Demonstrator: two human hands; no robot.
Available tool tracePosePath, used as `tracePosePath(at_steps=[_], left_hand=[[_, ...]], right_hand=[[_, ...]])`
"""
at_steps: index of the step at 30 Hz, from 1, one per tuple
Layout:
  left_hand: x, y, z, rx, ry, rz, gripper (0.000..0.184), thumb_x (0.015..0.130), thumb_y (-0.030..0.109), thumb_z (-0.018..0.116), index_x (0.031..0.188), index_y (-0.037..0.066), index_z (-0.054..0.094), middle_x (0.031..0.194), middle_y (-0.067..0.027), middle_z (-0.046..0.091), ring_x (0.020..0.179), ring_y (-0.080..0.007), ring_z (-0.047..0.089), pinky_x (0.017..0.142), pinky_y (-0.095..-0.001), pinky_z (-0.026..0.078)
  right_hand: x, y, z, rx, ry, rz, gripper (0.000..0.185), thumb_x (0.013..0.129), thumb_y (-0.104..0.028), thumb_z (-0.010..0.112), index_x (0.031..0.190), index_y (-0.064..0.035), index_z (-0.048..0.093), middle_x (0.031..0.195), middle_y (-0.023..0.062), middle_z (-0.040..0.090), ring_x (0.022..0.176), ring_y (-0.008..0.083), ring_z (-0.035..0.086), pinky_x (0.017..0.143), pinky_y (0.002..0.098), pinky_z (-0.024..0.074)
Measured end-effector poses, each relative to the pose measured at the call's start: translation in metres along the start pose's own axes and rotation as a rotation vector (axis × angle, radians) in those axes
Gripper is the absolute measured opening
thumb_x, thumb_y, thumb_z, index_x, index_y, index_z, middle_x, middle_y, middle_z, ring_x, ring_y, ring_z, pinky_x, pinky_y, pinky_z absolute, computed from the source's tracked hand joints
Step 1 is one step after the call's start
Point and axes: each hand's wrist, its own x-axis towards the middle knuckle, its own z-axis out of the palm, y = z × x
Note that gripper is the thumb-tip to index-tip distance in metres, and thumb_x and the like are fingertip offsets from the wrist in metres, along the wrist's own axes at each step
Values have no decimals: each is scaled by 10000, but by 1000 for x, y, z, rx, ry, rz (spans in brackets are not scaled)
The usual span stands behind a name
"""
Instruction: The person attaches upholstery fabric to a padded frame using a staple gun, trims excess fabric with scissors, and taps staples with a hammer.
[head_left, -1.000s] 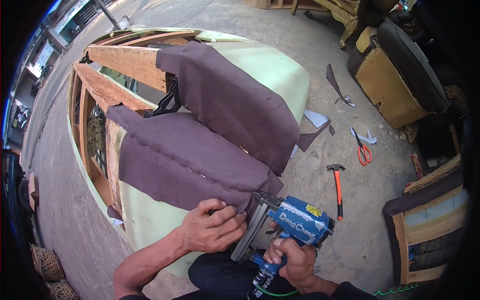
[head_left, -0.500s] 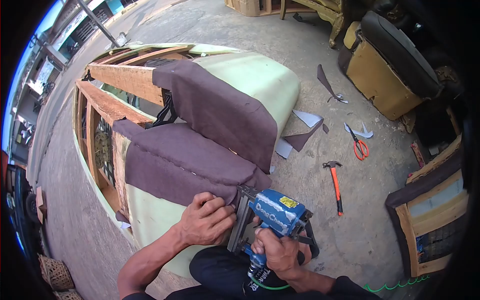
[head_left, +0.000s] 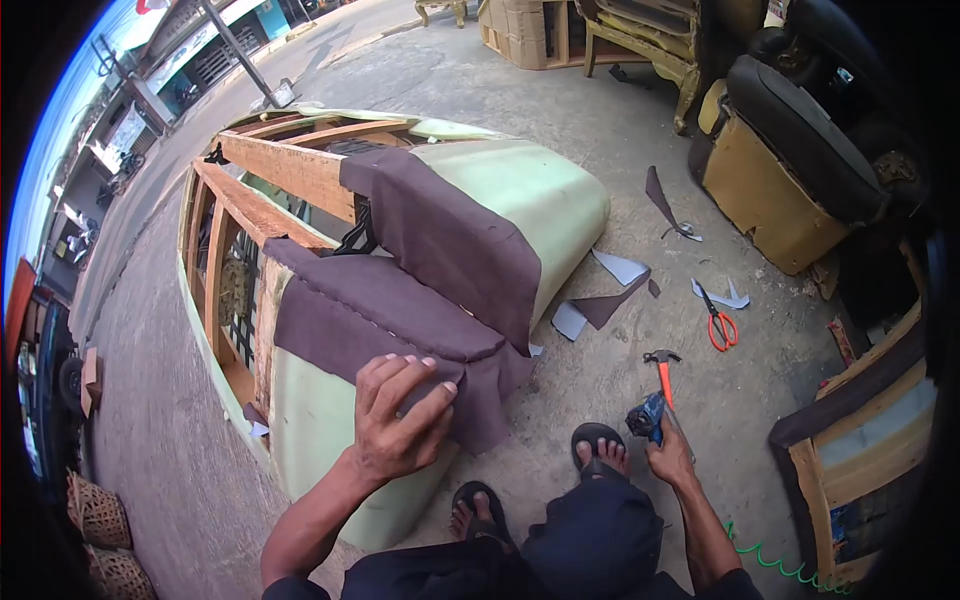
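My left hand (head_left: pixel 400 415) rests over the lower edge of the purple fabric (head_left: pixel 385 298), fingers bent a little and slightly apart; its underside is hidden. The fabric covers part of a wooden furniture frame padded with pale green foam (head_left: pixel 310 410). A loose flap of fabric (head_left: pixel 487 405) hangs just right of this hand. Off to the right, my right hand (head_left: pixel 672 452) is closed around a blue staple gun (head_left: pixel 648 418), held above the floor and away from the fabric.
An orange-handled hammer (head_left: pixel 664 372) lies just beyond the staple gun, with red-handled scissors (head_left: pixel 718 325) farther off. Fabric scraps (head_left: pixel 608 305) litter the concrete. A wood-framed piece (head_left: pixel 860 450) stands at right, near a coiled green hose (head_left: pixel 785 570). My sandalled feet are below.
My right hand has drawn the staple gun away from the fabric edge, to the right. My left hand has loosened from a curled grip, and the fabric flap beside it now hangs down.
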Motion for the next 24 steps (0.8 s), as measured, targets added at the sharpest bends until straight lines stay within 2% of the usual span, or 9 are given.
tracePosePath(at_steps=[1, 3, 6, 7, 10, 12, 15, 21, 24], left_hand=[[17, 1, 0, 17, 1, -9, 306, 766, 183, 765, 1054, 96, 712, 1169, -92, 653, 1139, -311, 588, 1011, -506, 450], [48, 5, -1, 144, -167, -257, 322, 845, 172, 738, 1153, 90, 697, 1274, -107, 637, 1235, -357, 571, 1116, -547, 364], [68, -2, 12, 191, -504, -275, 348, 903, 295, 714, 1192, 101, 700, 1284, -87, 651, 1313, -321, 544, 1194, -551, 273], [67, -4, 16, 230, -677, -300, 418, 932, 391, 678, 1245, 114, 693, 1318, -75, 655, 1336, -277, 538, 1216, -536, 262], [83, -1, 15, 238, -836, -361, 453, 946, 423, 656, 1279, 117, 684, 1364, -81, 645, 1351, -280, 530, 1214, -510, 274], [105, -6, 12, 256, -977, -414, 512, 974, 477, 603, 1346, 129, 652, 1429, -82, 608, 1378, -290, 507, 1217, -484, 284], [129, -29, 18, 183, -1269, -483, 570, 1042, 522, 439, 1452, 145, 561, 1496, -80, 548, 1451, -281, 426, 1229, -473, 277], [122, -102, 55, 300, -1405, -510, 501, 1082, 408, 336, 1458, 154, 547, 1562, -77, 472, 1488, -255, 368, 1236, -491, 246], [113, -125, 71, 395, -1460, -485, 446, 1062, 340, 347, 1357, 142, 616, 1440, -127, 579, 1393, -292, 485, 1186, -521, 301]], right_hand=[[6, 23, 10, -41, -34, -24, 791, 797, -98, 613, 1505, 116, 335, 1291, 365, 566, 1228, 490, 556, 1050, 495, 425], [9, 29, 22, -21, -71, -62, 811, 795, -73, 614, 1521, 114, 304, 1292, 353, 549, 1221, 494, 540, 1046, 497, 419], [20, 42, 47, 13, -100, -158, 824, 796, -2, 613, 1545, 93, 285, 1160, 288, 557, 1097, 474, 547, 998, 529, 411], [28, 43, 54, -43, -41, -180, 821, 795, 5, 614, 1548, 80, 294, 1122, 275, 553, 1061, 461, 543, 988, 541, 402], [32, 47, 59, -48, -8, -147, 828, 792, 18, 617, 1559, 48, 306, 1123, 267, 552, 1078, 450, 533, 996, 548, 381], [36, 68, 58, -195, 242, -325, 846, 782, 10, 627, 1559, 55, 297, 1145, 266, 549, 1092, 451, 530, 985, 534, 390], [27, 88, 32, -59, 168, -155, 850, 769, 32, 618, 1563, 33, 314, 1146, 265, 543, 1092, 454, 525, 975, 535, 388], [11, 165, -1, -121, 199, 47, 865, 760, 86, 597, 1573, 4, 313, 1111, 250, 534, 1073, 453, 520, 947, 522, 394], [16, 188, -13, -119, 203, 144, 934, 727, 142, 535, 1604, -44, 274, 1167, 277, 521, 1144, 488, 487, 1012, 541, 358]])
